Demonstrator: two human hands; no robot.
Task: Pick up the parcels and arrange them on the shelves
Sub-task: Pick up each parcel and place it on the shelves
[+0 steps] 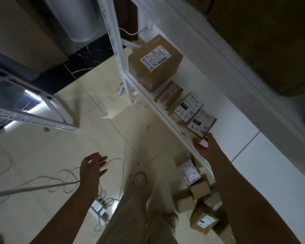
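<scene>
A white shelf [224, 110] runs along the right. On it stand a large brown box marked 4-3-24 [154, 63] and three small parcels: one marked 4-3-3 [169, 95], one marked 4-3-5 [187, 107] and the nearest one marked 4-3-2 [202, 123]. My right hand [203, 144] is at the shelf's front edge, its fingertips touching the near corner of the 4-3-2 parcel, fingers spread and holding nothing. My left hand [92, 167] hangs open over the floor. More parcels lie on the floor under the shelf: a pink-patterned bag [189, 170], small brown boxes [200, 189] and a labelled box [204, 221].
White shelf uprights [119, 55] stand at the shelf's far end. Another white rack [33, 118] is at the left. Thin cables [60, 180] loop over the cream tiled floor near a power strip [99, 206]. My legs and feet [139, 178] are below centre.
</scene>
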